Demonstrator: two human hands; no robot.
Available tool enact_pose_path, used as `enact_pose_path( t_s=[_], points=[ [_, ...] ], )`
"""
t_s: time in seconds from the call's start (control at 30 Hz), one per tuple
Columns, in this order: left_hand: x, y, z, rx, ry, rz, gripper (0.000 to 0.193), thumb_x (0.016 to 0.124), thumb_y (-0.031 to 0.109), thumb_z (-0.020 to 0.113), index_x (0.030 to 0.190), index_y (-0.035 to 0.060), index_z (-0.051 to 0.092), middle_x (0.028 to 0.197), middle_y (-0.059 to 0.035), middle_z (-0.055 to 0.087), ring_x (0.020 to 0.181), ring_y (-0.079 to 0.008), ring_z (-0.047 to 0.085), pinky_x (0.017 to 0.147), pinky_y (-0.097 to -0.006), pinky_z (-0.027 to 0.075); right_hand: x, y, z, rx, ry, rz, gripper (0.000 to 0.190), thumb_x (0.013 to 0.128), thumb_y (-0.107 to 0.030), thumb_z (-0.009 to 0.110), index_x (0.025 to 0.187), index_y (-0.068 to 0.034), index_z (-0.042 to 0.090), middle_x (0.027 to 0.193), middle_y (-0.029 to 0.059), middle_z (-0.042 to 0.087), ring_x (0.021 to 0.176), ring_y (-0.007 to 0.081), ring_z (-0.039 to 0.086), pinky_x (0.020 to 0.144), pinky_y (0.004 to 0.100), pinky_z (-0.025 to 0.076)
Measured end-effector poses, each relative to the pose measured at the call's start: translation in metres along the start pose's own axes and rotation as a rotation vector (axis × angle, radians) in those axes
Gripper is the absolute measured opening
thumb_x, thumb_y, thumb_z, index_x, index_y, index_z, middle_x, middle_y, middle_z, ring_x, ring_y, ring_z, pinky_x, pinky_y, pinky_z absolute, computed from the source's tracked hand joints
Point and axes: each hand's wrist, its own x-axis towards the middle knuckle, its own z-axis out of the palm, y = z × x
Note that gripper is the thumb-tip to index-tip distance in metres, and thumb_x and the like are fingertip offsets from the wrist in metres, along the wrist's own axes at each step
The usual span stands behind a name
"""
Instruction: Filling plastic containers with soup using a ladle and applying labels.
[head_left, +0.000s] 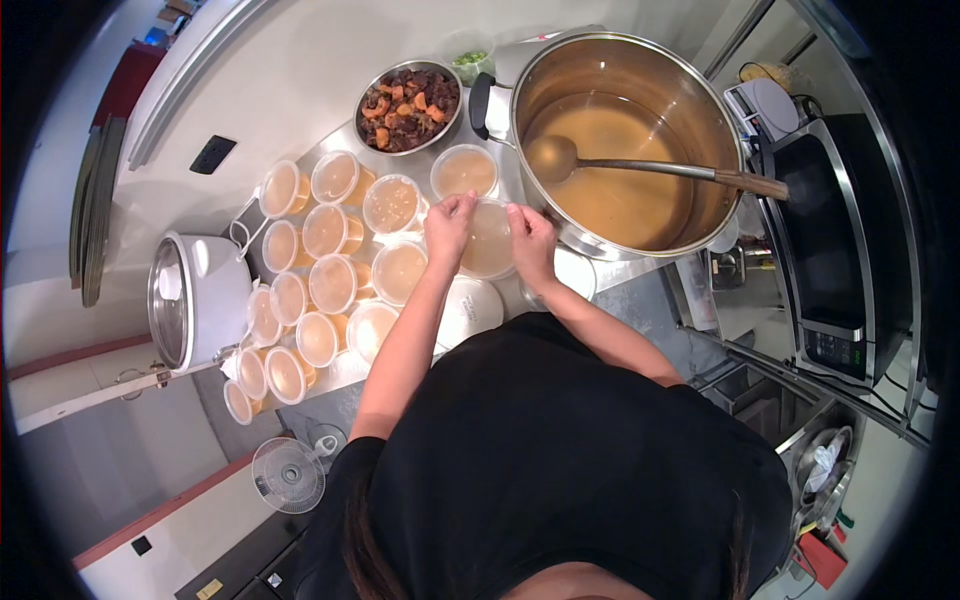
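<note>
My left hand and my right hand pinch opposite sides of the far rim of a clear round plastic lid, which lies over a container in front of me. To the left stand several lidded plastic containers of golden-brown broth. Another round container of broth sits just beyond my hands. At the right a large steel stockpot holds broth, with a wooden-handled ladle resting in it. Whether the lid is pressed down cannot be told.
A steel bowl of dark meat and carrot pieces and a tub of chopped greens stand at the back. A white rice cooker is at the left. Right of the pot are a kitchen scale and a black microwave.
</note>
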Motion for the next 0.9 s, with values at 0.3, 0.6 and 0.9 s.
enact_pose_path(
  t_s=[0.3, 0.6, 0.9],
  points=[
    [-0.012, -0.002, 0.0, -0.054, 0.096, 0.183, 0.029, 0.088, 0.026, 0.054, 0.098, 0.0023, 0.067, 0.085, -0.0131, 0.068, 0.078, -0.0183, 0.063, 0.073, -0.0297, 0.046, 0.003, -0.011, -0.002, -0.047, -0.071, -0.302, 0.025, 0.09, -0.012, 0.044, 0.107, -0.006, 0.062, 0.097, 0.0137, 0.065, 0.087, 0.032, 0.059, 0.079, 0.0373, 0.044],
    [-0.041, 0.005, -0.011, 0.369, 0.056, 0.621, 0.038, 0.088, 0.022, 0.049, 0.123, 0.0085, 0.053, 0.125, -0.0123, 0.053, 0.117, -0.031, 0.046, 0.098, -0.0409, 0.033, 0.003, -0.005, -0.001, -0.083, -0.09, -0.285, 0.025, 0.093, -0.01, 0.042, 0.108, -0.003, 0.06, 0.102, 0.0154, 0.064, 0.094, 0.0261, 0.061, 0.082, 0.0321, 0.045],
    [-0.052, 0.015, -0.014, 0.907, -0.077, 0.813, 0.052, 0.089, 0.031, 0.044, 0.138, 0.0141, 0.034, 0.143, -0.0063, 0.031, 0.131, -0.0293, 0.029, 0.107, -0.0525, 0.015, 0.002, -0.006, -0.007, 0.158, -0.15, -0.153, 0.025, 0.091, -0.012, 0.046, 0.11, -0.004, 0.06, 0.103, 0.0135, 0.063, 0.088, 0.0254, 0.059, 0.083, 0.0326, 0.044]
  ],
)
